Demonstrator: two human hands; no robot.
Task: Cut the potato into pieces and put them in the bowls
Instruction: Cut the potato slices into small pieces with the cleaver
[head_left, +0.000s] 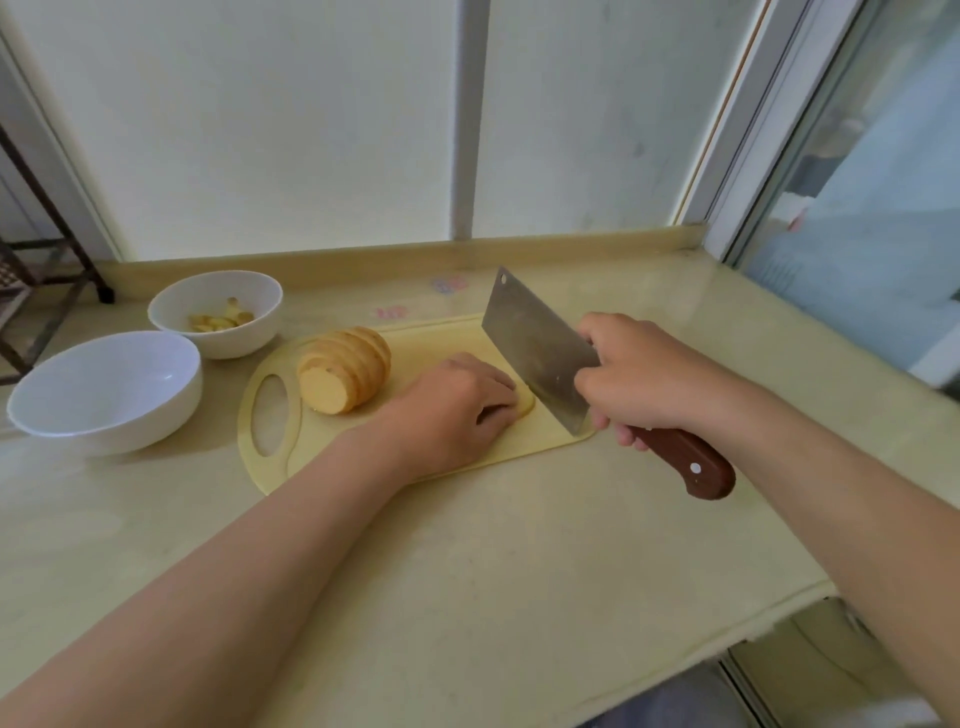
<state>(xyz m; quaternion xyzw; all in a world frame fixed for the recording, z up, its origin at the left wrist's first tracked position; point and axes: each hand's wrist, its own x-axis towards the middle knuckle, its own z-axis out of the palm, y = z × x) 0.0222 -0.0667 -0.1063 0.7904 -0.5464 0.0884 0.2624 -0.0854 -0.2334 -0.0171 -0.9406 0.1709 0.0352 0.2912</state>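
Left hand (457, 405) curled, pinning pale potato slice (525, 408) on cutting board (415, 338); right hand (649, 374) grips cleaver (535, 353) handle, blade edge down beside slice. I see sliced potato (345, 371), tan-skinned, fanned near board's handle hole; pieces (221, 319) in far bowl (234, 343). Counter (467, 545) markings (447, 285) too blurred to read.

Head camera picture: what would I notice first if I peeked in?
Probably the big cleaver in the right hand, edge down on the yellow board beside the left hand, which holds a potato piece. Left of them sits a sliced potato, and the far white bowl holds some pieces.
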